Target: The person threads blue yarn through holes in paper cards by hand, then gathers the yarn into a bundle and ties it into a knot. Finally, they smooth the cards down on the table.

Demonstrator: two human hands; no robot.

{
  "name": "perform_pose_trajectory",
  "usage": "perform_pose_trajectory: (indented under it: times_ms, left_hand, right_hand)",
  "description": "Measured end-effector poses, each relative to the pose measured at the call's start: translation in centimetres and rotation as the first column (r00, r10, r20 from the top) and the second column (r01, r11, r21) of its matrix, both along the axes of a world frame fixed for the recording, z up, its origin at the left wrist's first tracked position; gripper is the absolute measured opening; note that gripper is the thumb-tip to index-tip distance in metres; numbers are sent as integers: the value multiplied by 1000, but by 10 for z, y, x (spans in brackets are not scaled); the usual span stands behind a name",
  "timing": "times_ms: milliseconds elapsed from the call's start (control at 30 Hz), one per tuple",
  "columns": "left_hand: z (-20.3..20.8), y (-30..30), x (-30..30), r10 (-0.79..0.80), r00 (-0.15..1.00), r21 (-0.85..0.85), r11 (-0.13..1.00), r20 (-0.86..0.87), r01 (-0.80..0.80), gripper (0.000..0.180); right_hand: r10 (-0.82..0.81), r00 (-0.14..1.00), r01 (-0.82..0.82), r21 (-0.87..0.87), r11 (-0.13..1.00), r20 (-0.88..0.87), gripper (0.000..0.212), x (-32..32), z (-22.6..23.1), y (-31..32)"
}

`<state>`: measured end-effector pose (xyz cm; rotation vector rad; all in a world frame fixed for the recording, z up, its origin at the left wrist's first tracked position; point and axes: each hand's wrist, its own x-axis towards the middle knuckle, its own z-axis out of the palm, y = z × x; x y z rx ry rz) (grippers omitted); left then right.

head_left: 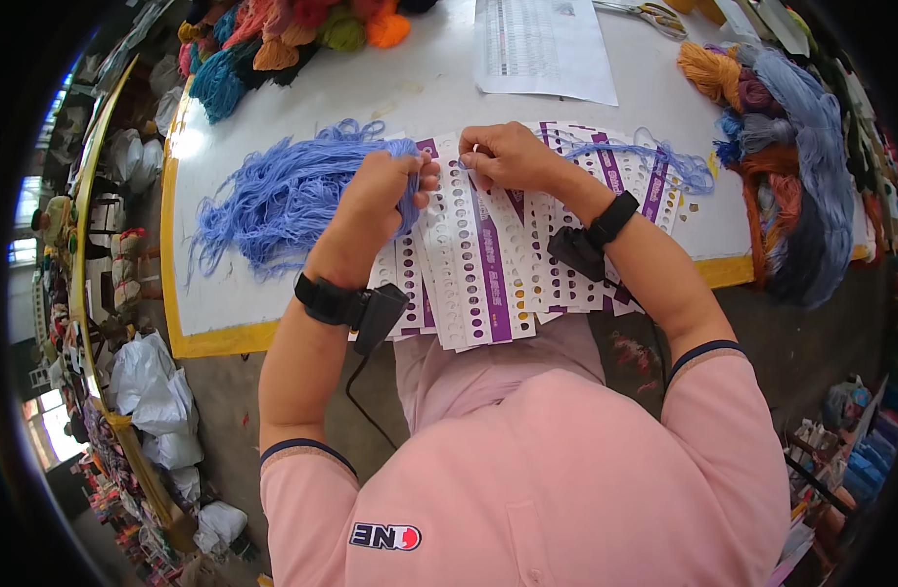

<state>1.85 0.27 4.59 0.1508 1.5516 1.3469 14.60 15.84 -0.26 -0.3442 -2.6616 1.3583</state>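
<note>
A loose heap of blue yarn (283,201) lies on the table left of centre. My left hand (382,191) is closed on the right end of this yarn, with its fingers curled. Close by on the right, my right hand (508,157) pinches near the top of the punched white cards; what sits between its fingertips is too small to make out. Beneath both hands spread several long white cards (451,259) with rows of round holes and purple bands, overlapping like a fan. Strands of blue thread (689,168) trail over the cards on the right.
Colourful yarn skeins (273,39) pile at the far left. More skeins (801,147) hang over the right edge. A printed sheet (542,49) and scissors (654,18) lie at the back. The white table has a yellow edge (224,339). White plastic bags (151,382) stand left.
</note>
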Motion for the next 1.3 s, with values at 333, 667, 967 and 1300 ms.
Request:
perform_pose_trajectory:
  times_ms: [333,667,967,1300]
  left_hand:
    - [-3,8,-9,-234,970,-44,972,-66,232,15]
    - [-37,12,-13,-289,913,24,951,-290,308,6]
    - [-35,3,-21,-304,510,-209,949,-805,235,18]
    - [-29,-12,-32,-143,975,104,981,-169,162,16]
  right_hand:
    - [8,1000,-6,-53,999,24,12,-2,2,-2]
    - [12,982,50,319,946,-190,11,-6,-7,-8]
    - [-69,997,66,113,991,21,20,-2,2,-10]
    - [-52,999,52,237,970,-8,17,2,-1,-14]
